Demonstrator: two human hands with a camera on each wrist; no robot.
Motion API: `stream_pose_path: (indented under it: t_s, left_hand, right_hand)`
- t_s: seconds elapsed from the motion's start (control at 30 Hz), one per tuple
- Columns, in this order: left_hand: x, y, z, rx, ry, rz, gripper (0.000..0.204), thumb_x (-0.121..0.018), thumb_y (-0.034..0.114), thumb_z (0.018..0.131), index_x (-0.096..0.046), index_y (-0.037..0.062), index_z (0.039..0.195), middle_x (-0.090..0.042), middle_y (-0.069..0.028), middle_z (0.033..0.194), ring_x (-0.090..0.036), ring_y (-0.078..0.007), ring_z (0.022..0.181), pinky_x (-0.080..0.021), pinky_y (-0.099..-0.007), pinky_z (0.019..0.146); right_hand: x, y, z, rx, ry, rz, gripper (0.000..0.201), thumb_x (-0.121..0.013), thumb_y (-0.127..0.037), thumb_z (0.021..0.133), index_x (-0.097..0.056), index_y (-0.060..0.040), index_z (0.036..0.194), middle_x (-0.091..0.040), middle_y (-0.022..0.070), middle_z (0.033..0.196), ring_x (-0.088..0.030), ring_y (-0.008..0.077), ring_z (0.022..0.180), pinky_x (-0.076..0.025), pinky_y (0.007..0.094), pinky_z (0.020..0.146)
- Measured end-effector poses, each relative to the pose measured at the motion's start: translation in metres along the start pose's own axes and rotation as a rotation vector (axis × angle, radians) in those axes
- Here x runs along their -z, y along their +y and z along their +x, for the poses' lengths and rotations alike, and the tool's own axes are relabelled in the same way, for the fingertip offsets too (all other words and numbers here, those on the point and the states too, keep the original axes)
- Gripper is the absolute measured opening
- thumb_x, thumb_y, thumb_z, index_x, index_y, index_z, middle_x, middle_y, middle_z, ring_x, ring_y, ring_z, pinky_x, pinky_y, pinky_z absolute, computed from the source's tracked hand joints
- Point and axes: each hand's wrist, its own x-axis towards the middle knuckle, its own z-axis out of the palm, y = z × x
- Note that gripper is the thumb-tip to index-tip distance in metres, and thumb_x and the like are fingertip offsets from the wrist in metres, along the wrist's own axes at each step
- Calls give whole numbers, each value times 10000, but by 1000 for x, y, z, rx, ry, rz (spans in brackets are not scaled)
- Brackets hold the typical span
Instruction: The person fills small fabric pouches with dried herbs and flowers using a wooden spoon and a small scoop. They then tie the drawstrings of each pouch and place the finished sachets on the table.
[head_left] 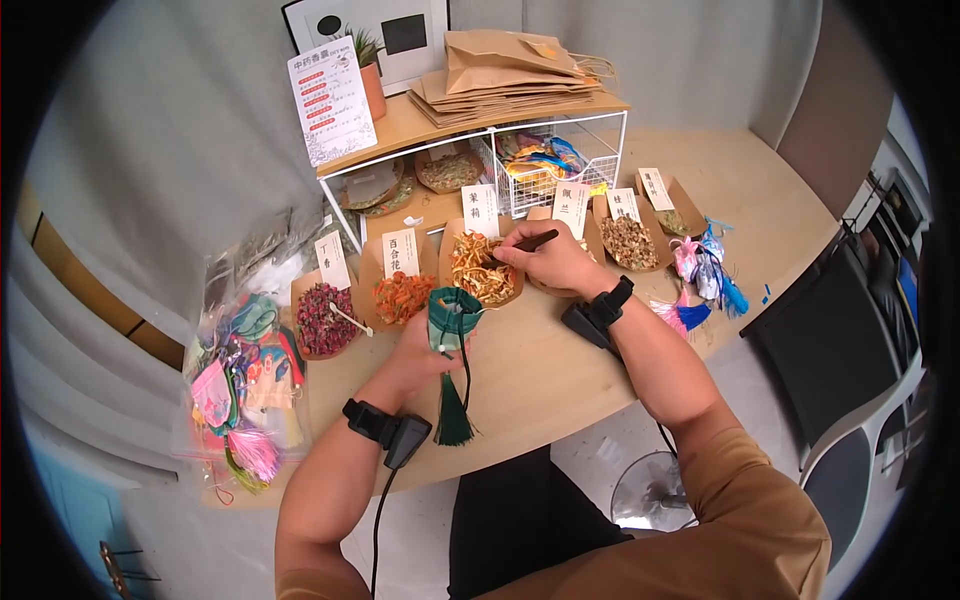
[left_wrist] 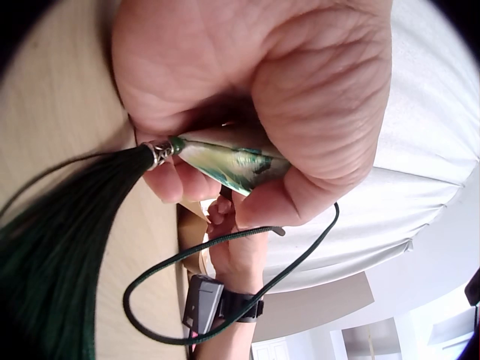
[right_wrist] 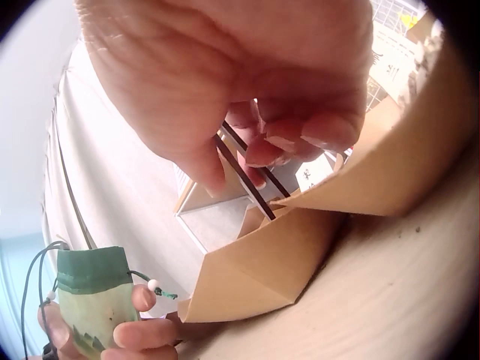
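The left hand (head_left: 412, 358) grips a small green drawstring pouch (head_left: 453, 318) upright, with a dark green tassel (head_left: 454, 412) hanging below it. In the left wrist view the fingers (left_wrist: 289, 196) curl round the pouch (left_wrist: 232, 161). Over the paper tray of yellowish dried flowers (head_left: 480, 272), the right hand (head_left: 560, 258) pinches a dark slender tool. The right wrist view shows two thin dark sticks (right_wrist: 251, 184) held by the right hand (right_wrist: 232, 82), their tips behind the wall of the tray (right_wrist: 255, 277). The pouch (right_wrist: 94, 300) is to the left of that tray.
Trays of orange petals (head_left: 402, 298), dark pink buds (head_left: 327, 320) and beige pieces (head_left: 630, 243) stand alongside. Behind is a shelf (head_left: 400, 112) with paper bags (head_left: 510, 65) and a wire basket (head_left: 553, 185). Colourful pouches (head_left: 250, 375) lie at the left, others (head_left: 702, 270) at the right.
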Motion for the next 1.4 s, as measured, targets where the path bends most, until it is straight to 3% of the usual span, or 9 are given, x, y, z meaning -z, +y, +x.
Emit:
stream_pose_path:
  t_s: [0.17,0.37,0.4,0.53,0.73,1.07,1.27,1.4]
  left_hand:
    - [0,0,-1,22,2,9,506,-613,-46,634,-543,68,1122,-605,-19,1001,-592,-129,865,-496,-275,732]
    - [-2,-2,0,10,43,40,501,-595,-81,628,-544,70,1103,-603,-20,987,-592,-127,854,-497,-277,716]
    - [-2,-1,-1,10,34,36,501,-597,-81,629,-543,71,1103,-604,-21,987,-593,-128,853,-498,-277,714]
    - [-4,2,-2,7,21,14,508,-604,-80,629,-539,72,1109,-608,-24,991,-596,-131,854,-500,-280,713]
    - [-2,1,-1,3,24,29,533,-612,-78,633,-534,73,1138,-613,-29,1014,-598,-135,873,-502,-280,727]
    - [-3,1,-2,10,13,-9,543,-623,-73,633,-531,66,1150,-610,-35,1023,-592,-136,891,-501,-280,744]
    - [-4,3,-2,13,28,10,533,-625,-65,637,-529,63,1145,-607,-32,1019,-584,-134,885,-499,-280,747]
    - [-6,4,-2,-4,43,-10,538,-632,-62,634,-529,62,1147,-605,-28,1013,-585,-135,879,-496,-278,748]
  right_hand:
    - [-2,10,5,-14,-2,50,155,-702,-161,863,-684,-7,866,-676,34,752,-597,75,679,-499,250,642]
    - [-3,19,7,97,25,25,210,-658,-138,888,-617,-27,1062,-662,37,823,-581,71,746,-489,249,689]
    - [-4,20,7,128,21,41,233,-650,-133,892,-603,-35,1098,-626,11,774,-553,62,717,-473,237,670]
    - [-4,10,5,129,10,137,229,-629,-91,899,-597,-39,1120,-512,-47,705,-461,43,671,-421,223,619]
    - [0,-2,4,78,44,183,218,-620,-71,903,-595,-38,1117,-512,-59,715,-441,36,667,-394,209,604]
    - [4,-11,2,5,9,555,223,-618,-113,924,-589,-67,1140,-513,-72,698,-431,17,574,-329,190,487]
    - [5,-20,-4,31,-154,928,248,-626,-120,927,-579,-47,1160,-518,-38,752,-434,45,571,-357,203,510]
    - [5,-31,-12,14,-308,965,241,-630,-120,930,-576,-41,1151,-510,-40,732,-436,49,589,-367,197,530]
